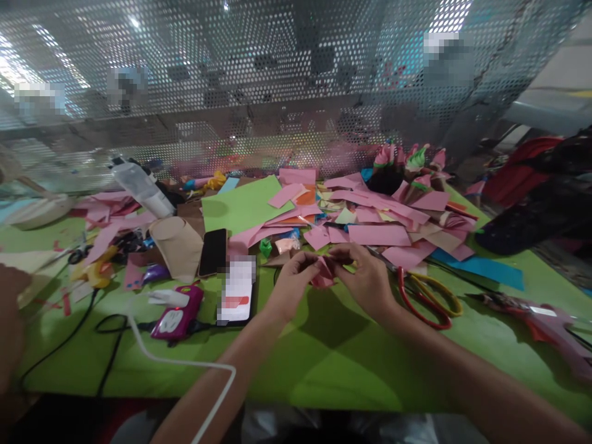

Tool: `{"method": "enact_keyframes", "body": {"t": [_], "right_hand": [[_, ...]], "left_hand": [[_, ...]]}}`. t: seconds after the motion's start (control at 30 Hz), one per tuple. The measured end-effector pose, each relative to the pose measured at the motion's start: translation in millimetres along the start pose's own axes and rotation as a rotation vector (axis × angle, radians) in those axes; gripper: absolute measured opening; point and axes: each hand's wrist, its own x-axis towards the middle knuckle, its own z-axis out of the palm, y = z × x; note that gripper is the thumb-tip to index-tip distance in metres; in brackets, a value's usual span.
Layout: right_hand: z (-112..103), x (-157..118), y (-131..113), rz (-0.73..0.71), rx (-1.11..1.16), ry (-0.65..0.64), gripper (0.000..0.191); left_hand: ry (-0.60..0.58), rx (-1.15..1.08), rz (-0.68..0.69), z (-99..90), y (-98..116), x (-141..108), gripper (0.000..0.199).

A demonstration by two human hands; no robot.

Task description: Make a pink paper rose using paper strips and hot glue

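A small folded piece of pink paper [324, 276] is pinched between my two hands above the green tabletop [319, 364]. My left hand [296, 277] grips its left side with thumb and fingers. From the other side my right hand [363, 274] holds it, fingers bent around the edge. Just right of my right hand lie scissors [423, 299] with red and yellow handles. Left of my left wrist is a phone [238, 290] with a lit screen. Loose pink paper pieces [379, 235] spread behind my hands.
A pink glue gun [546, 320] lies at the right. Left are a dark phone [215, 253], a magenta device [176, 314] with cables and a clear bottle [143, 188]. Light green paper [247, 203] lies behind; a perforated metal panel [277, 80] rises beyond. Another person's arm [12, 320] shows far left.
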Motion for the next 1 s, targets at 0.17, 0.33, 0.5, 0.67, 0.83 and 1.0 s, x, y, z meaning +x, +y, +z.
{"method": "enact_keyframes", "body": {"t": [0.17, 0.33, 0.5, 0.67, 0.83, 1.0], "right_hand": [[0.3, -0.4, -2.0, -0.078, 0.008, 0.020, 0.007], [0.3, 0.0, -2.6, -0.113, 0.001, 0.010, 0.010], [0.6, -0.3, -1.6, -0.120, 0.012, 0.013, 0.010], [-0.9, -0.9, -2.3, -0.123, 0.026, -0.022, 0.014], [-1.1, -2.1, -2.9, -0.130, 0.038, -0.048, 0.014], [-0.4, -2.1, -2.3, -0.119, 0.023, -0.071, 0.014]], "left_hand": [[-0.048, -0.006, 0.002, -2.4, -6.2, 3.3, 0.022], [-0.050, 0.081, 0.071, -4.7, -12.3, 6.7, 0.017], [0.026, 0.155, 0.118, -4.3, -11.2, 6.6, 0.011], [-0.001, 0.063, 0.077, -2.4, -7.1, 5.3, 0.027], [0.017, 0.010, 0.059, -0.8, -6.9, 4.8, 0.030], [0.059, -0.056, 0.084, -0.4, -9.0, 3.9, 0.022]]}}
